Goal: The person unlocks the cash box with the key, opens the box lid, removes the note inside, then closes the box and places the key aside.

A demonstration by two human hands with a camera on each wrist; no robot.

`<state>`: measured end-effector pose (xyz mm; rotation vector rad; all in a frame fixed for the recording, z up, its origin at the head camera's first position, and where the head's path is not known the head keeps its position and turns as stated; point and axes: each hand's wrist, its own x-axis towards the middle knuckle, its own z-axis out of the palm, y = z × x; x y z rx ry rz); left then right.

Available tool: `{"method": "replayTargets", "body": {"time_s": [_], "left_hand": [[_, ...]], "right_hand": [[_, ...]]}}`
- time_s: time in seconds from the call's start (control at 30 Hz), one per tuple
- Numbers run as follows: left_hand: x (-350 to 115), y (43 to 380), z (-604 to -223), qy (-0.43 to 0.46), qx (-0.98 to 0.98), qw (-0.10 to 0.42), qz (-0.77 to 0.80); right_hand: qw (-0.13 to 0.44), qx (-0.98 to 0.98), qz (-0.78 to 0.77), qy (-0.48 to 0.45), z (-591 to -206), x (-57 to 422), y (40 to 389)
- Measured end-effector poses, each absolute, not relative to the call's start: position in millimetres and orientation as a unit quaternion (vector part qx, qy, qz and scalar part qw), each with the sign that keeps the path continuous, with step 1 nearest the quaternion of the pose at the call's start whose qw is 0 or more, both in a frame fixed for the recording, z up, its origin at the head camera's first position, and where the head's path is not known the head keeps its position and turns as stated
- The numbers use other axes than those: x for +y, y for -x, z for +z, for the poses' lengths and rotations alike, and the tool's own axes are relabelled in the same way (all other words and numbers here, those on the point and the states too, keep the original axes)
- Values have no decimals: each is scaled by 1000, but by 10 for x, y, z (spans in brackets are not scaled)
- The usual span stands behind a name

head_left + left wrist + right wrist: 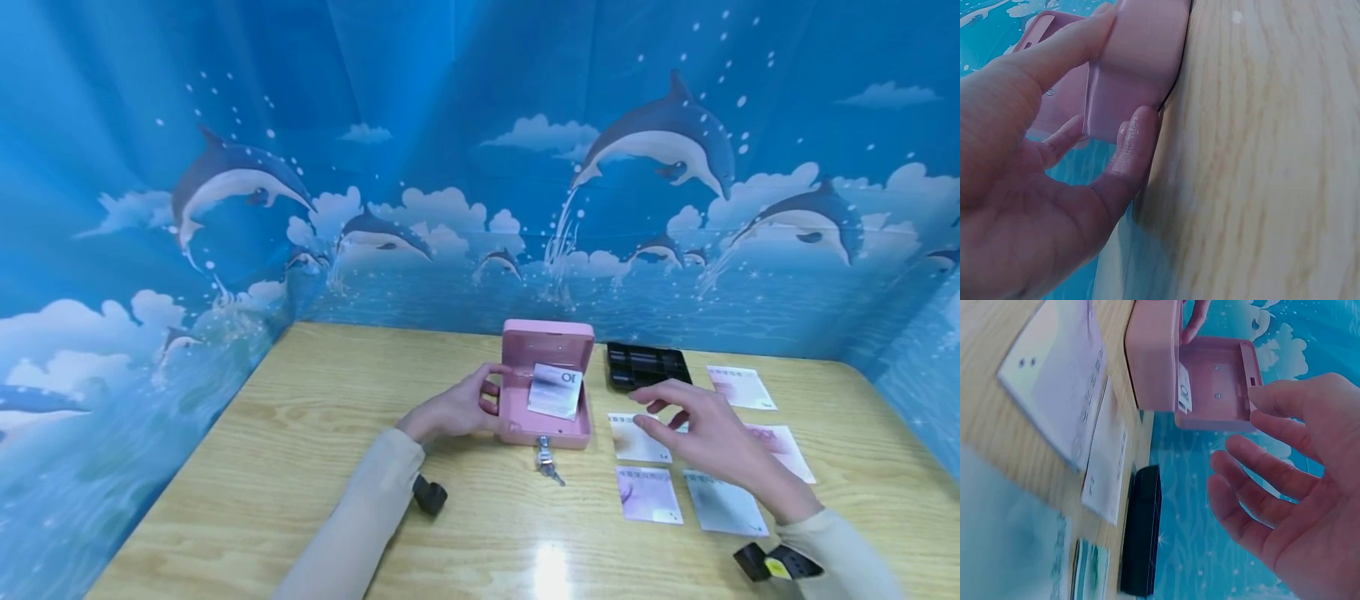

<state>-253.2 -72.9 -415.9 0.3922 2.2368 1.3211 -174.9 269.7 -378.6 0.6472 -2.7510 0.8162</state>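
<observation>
A pink cash box stands with its lid raised; a banknote marked 10 leans inside it. Keys hang from the lock at its front. My left hand holds the box by its left side, thumb and fingers spread along the wall. To the right, my right hand hovers above banknotes with nothing in it, its fingers loosely bent and apart. Under and beside it lie a note with brownish print, a purple one and a greenish one.
Behind the right hand is a black compartment tray, close to the box. More notes lie farther right, a pale one and a pinkish one. A dolphin-printed curtain borders the wooden table at the back.
</observation>
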Motion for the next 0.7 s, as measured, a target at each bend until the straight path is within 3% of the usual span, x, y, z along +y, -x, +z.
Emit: {"method": "replayTargets", "body": {"time_s": [0.47, 0.7], "left_hand": [[-735, 2542, -4170, -142, 820, 256, 492], [-726, 2534, -4165, -145, 816, 257, 497]], "right_hand": [[117, -911, 297, -262, -3837, 2404, 1944], [97, -916, 296, -252, -3874, 2288, 2057]]}}
